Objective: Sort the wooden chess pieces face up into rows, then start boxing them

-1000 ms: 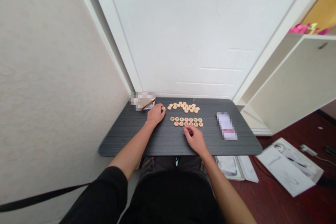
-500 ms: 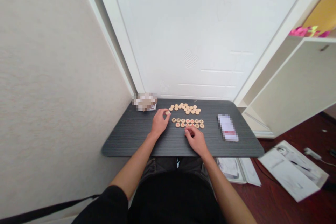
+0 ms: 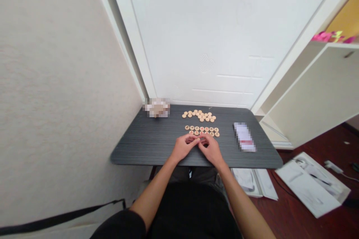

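My left hand [image 3: 181,148] and my right hand [image 3: 210,149] meet at their fingertips just in front of the chess pieces. Between the fingertips, a wooden Chinese chess piece [image 3: 198,139] is pinched, mostly covered by the fingers. Two rows of round Chinese chess pieces [image 3: 196,128] lie right beyond the hands, with red or dark characters face up. My fingers partly hide the nearer row. Farther back, a loose cluster of plain-faced pieces [image 3: 201,115] lies on the dark table [image 3: 157,142].
A blurred-out packet [image 3: 157,108] sits at the table's back left corner. On the right lies a blurred white and red item [image 3: 244,137]. A white panel [image 3: 196,44] rises behind the table. Open white boxes [image 3: 312,185] stand on the floor at the right.
My left hand has come from the cluster's left end toward me and rightward with a piece, meeting my right hand. The right hand has stayed nearly in place.
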`<state>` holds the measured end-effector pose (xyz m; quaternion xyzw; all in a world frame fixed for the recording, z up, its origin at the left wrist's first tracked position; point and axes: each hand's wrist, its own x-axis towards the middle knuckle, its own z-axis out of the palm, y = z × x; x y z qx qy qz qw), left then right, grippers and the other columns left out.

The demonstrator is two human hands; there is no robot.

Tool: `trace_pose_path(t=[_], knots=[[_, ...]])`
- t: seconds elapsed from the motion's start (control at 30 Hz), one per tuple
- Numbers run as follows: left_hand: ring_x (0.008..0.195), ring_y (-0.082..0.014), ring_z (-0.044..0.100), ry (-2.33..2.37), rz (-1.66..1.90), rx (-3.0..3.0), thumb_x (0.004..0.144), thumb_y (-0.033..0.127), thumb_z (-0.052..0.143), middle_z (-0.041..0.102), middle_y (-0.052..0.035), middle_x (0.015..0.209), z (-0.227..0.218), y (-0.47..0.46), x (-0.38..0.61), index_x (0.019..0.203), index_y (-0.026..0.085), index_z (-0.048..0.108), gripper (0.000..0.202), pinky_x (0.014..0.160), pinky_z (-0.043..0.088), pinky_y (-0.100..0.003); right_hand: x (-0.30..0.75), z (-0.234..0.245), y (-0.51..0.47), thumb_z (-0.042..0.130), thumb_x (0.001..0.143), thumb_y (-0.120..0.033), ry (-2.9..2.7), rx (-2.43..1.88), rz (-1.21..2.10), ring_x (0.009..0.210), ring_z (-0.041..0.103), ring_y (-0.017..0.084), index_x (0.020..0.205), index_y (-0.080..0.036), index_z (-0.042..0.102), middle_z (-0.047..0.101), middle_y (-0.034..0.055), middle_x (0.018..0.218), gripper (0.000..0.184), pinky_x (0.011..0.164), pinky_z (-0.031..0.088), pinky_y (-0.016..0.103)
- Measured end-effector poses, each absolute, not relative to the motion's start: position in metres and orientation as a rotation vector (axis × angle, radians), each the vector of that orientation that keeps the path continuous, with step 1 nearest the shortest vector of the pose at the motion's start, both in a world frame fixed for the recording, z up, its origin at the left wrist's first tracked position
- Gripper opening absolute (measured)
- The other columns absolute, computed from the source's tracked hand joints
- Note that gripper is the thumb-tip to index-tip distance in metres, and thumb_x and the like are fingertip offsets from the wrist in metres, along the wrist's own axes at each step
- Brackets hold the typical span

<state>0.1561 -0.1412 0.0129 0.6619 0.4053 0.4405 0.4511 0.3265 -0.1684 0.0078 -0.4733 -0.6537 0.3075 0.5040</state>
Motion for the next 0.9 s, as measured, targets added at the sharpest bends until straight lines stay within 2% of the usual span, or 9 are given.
trace_pose_path(t=[0.3,0.6,0.73,0.9], knots=[[0.087,-0.02,0.074,1.013,1.039,1.734,0.087,0.043,0.068,0.079,-0.0038,0.094,0.0139,-0.1468,0.1565,0.098,0.021,0.075,0.025,0.081,0.059,-0.03,0.3251,0.0086,-0.17,0.067,0.084,-0.033,-1.61,-1.217,0.664,0.075,0.066,0.018,0.092,-0.022,0.066,0.069,0.0031,0.087,0.014,0.07,0.057,0.031],[0.083,-0.0193,0.073,1.04,1.052,1.741,0.089,0.045,0.065,0.078,-0.0044,0.091,0.0153,-0.145,0.1558,0.095,0.02,0.075,0.028,0.079,0.058,-0.029,0.3237,0.016,-0.1757,0.069,0.083,-0.043,-1.552,-1.259,0.707,0.069,0.067,0.018,0.09,-0.023,0.066,0.071,0.0013,0.078,0.022,0.068,0.057,0.03],[0.079,-0.019,0.073,1.042,1.057,1.7,0.088,0.045,0.065,0.078,-0.0052,0.088,0.0138,-0.1439,0.1564,0.094,0.019,0.075,0.029,0.075,0.059,-0.029,0.3239,0.0165,-0.176,0.069,0.084,-0.043,-1.539,-1.234,0.748,0.07,0.069,0.018,0.092,-0.023,0.067,0.072,0.0015,0.079,0.022,0.07,0.058,0.031],[0.071,-0.0187,0.073,1.047,1.076,1.62,0.088,0.046,0.065,0.077,-0.0056,0.082,0.0161,-0.1426,0.1566,0.093,0.018,0.074,0.03,0.071,0.06,-0.03,0.3246,0.016,-0.1751,0.069,0.086,-0.043,-1.515,-1.196,0.801,0.075,0.072,0.019,0.099,-0.022,0.069,0.076,0.0039,0.089,0.024,0.075,0.06,0.032]])
